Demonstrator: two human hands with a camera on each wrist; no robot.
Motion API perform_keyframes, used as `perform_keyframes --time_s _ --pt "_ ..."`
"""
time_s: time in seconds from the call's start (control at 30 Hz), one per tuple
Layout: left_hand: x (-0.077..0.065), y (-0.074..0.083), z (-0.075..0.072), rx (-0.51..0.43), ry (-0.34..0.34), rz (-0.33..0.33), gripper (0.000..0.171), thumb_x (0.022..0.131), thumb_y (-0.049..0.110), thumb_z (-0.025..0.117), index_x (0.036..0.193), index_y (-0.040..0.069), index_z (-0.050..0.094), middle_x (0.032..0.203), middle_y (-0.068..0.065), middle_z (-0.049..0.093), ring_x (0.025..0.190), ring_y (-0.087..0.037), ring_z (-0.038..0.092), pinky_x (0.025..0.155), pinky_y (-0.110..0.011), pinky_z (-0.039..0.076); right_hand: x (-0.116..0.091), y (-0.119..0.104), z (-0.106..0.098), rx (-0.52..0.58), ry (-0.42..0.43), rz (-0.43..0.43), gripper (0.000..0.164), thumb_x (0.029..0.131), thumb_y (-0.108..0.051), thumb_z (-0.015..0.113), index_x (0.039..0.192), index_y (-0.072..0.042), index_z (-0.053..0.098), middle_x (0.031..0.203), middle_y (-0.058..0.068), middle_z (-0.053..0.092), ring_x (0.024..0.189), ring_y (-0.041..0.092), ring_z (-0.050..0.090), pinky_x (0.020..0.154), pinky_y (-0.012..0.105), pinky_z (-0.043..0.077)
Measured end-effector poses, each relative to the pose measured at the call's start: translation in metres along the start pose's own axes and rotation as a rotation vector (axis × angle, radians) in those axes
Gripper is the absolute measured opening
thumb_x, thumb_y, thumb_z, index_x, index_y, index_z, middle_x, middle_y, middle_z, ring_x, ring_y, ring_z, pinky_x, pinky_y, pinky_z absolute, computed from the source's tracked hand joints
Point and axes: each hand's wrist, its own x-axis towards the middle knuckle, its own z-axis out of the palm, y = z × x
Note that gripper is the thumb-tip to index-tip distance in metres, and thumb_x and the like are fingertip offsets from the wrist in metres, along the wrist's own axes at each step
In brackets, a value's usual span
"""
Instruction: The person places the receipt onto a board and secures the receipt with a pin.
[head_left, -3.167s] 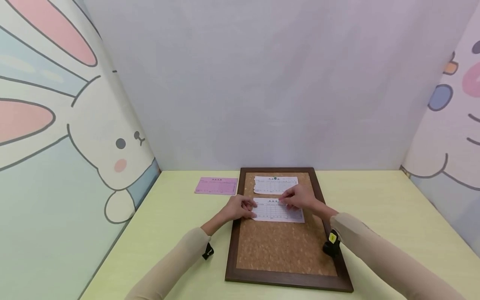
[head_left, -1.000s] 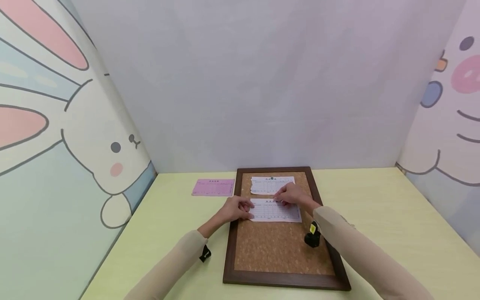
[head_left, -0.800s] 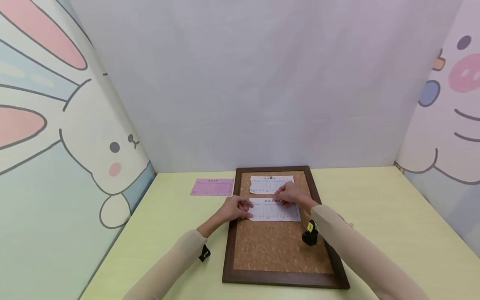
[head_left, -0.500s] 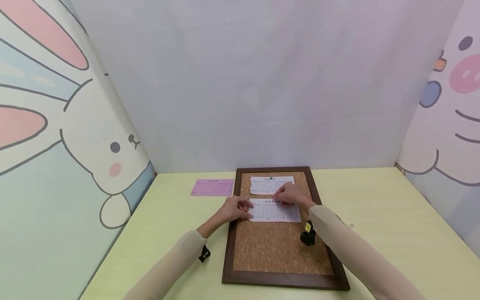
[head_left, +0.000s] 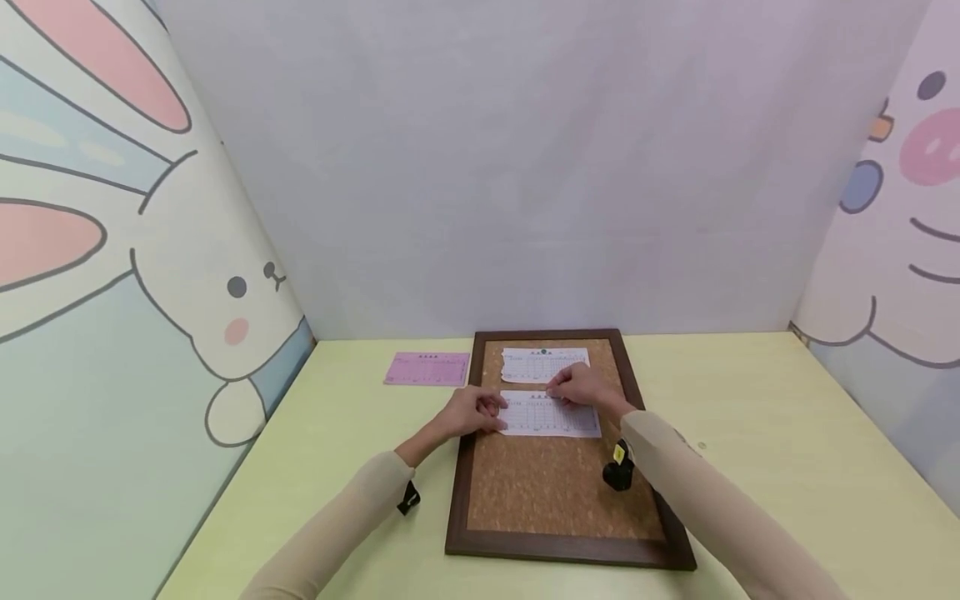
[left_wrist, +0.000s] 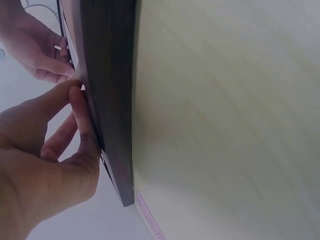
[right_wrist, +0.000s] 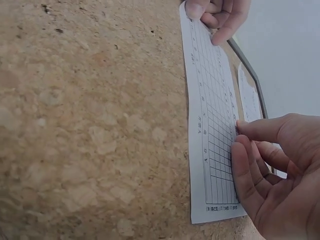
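In the head view, a white printed form [head_left: 551, 417] lies flat across the upper part of a cork board [head_left: 562, 492]. My left hand [head_left: 474, 412] rests at its left edge, thumb and index fingertip pressing the paper at separate spots. My right hand [head_left: 588, 390] pinches at the middle of the form's top edge; its thumb and finger meet there and hide whatever small thing is between them. Above lies a second white form [head_left: 528, 364] with a ragged left edge and a dark green pin [head_left: 543, 352] at its top. In the right wrist view, my right thumb and fingers [right_wrist: 250, 172] cover the form's upper edge.
A pink form [head_left: 427, 368] lies on the pale yellow table [head_left: 750, 400], left of the board. The board has a raised dark brown frame [head_left: 570, 548]. A small pale disc [head_left: 702, 445] sits beside the right sleeve. Cartoon-printed walls stand on both sides.
Both hands keep their places on the lower form. Over the last three seconds the right wrist and forearm have shifted slightly left; the whole view has also shifted a little.
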Motion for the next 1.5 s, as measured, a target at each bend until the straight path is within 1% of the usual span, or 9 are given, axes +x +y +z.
perform_keyframes --time_s 0.13,0.3,0.5,0.67,0.8,0.9,1.1,1.33,1.5 --pt "0.004 0.001 -0.002 -0.019 0.034 0.01 0.02 0.086 0.01 0.082 0.103 0.001 0.075 0.082 -0.006 0.067 0.067 -0.008 0.056 0.057 -0.019 0.047 0.006 0.001 -0.007 0.019 -0.003 -0.037 0.021 0.098 -0.016 0.066 0.11 -0.002 0.075 0.086 0.005 0.067 0.073 0.014 0.056 0.063 0.022 0.046" --pt "0.002 -0.004 -0.008 -0.143 0.088 -0.016 0.021 0.09 0.006 0.076 0.109 -0.002 0.073 0.087 -0.013 0.071 0.067 -0.01 0.066 0.061 -0.024 0.057 0.008 0.009 -0.013 0.086 -0.041 -0.069 0.025 0.099 -0.014 0.064 0.117 0.001 0.072 0.094 0.009 0.069 0.079 0.016 0.059 0.068 0.024 0.05" --pt "-0.005 -0.023 -0.024 -0.287 0.287 -0.076 0.033 0.091 -0.001 0.07 0.123 -0.009 0.065 0.092 -0.021 0.072 0.065 -0.014 0.07 0.063 -0.03 0.061 -0.001 0.016 -0.019 0.188 -0.05 -0.06 0.027 0.101 -0.013 0.061 0.121 0.003 0.07 0.094 0.013 0.07 0.078 0.018 0.061 0.067 0.027 0.051" --pt "-0.012 -0.045 -0.047 -0.251 0.386 -0.127 0.038 0.091 -0.003 0.07 0.128 -0.009 0.063 0.096 -0.024 0.071 0.07 -0.023 0.072 0.063 -0.028 0.06 -0.008 0.012 -0.02 0.205 -0.023 -0.074 0.029 0.1 -0.016 0.063 0.122 0.001 0.07 0.103 0.017 0.07 0.079 0.019 0.062 0.07 0.027 0.053" --pt "-0.019 -0.064 -0.069 -0.119 0.426 -0.182 0.033 0.091 0.001 0.07 0.123 -0.009 0.066 0.1 -0.023 0.07 0.083 -0.028 0.07 0.063 -0.023 0.055 -0.014 0.006 -0.016 0.199 -0.026 -0.07 0.029 0.1 -0.02 0.065 0.121 -0.001 0.071 0.109 0.017 0.071 0.084 0.02 0.064 0.076 0.029 0.058" --pt "-0.025 -0.078 -0.084 -0.03 0.458 -0.244 0.034 0.091 0.005 0.07 0.123 -0.007 0.067 0.11 -0.024 0.068 0.095 -0.029 0.065 0.071 -0.024 0.052 -0.017 0.003 -0.012 0.184 -0.059 -0.076 0.027 0.1 -0.019 0.063 0.12 -0.002 0.071 0.11 0.016 0.072 0.085 0.02 0.065 0.077 0.03 0.059" --pt "-0.034 -0.105 -0.109 0.02 0.464 -0.338 0.045 0.095 0.009 0.065 0.137 -0.007 0.057 0.127 -0.03 0.06 0.115 -0.04 0.058 0.091 -0.042 0.054 -0.018 -0.003 0.0 0.217 -0.144 -0.084 0.027 0.102 -0.017 0.061 0.122 -0.002 0.071 0.106 0.012 0.072 0.084 0.017 0.065 0.074 0.028 0.057" --pt "-0.039 -0.128 -0.127 0.02 0.426 -0.417 0.05 0.095 0.012 0.066 0.137 -0.013 0.053 0.12 -0.03 0.064 0.096 -0.031 0.065 0.064 -0.02 0.049 -0.022 -0.013 0.01 0.254 -0.221 -0.133 0.03 0.103 -0.017 0.059 0.126 0.0 0.069 0.108 0.013 0.071 0.086 0.017 0.065 0.076 0.029 0.057" --pt "-0.039 -0.137 -0.131 0.005 0.394 -0.466 0.051 0.096 0.015 0.066 0.135 -0.014 0.053 0.121 -0.03 0.064 0.091 -0.025 0.064 0.064 -0.019 0.049 -0.025 -0.023 0.016 0.273 -0.259 -0.129 0.03 0.103 -0.016 0.059 0.125 0.001 0.068 0.102 0.012 0.071 0.086 0.017 0.066 0.075 0.03 0.058"
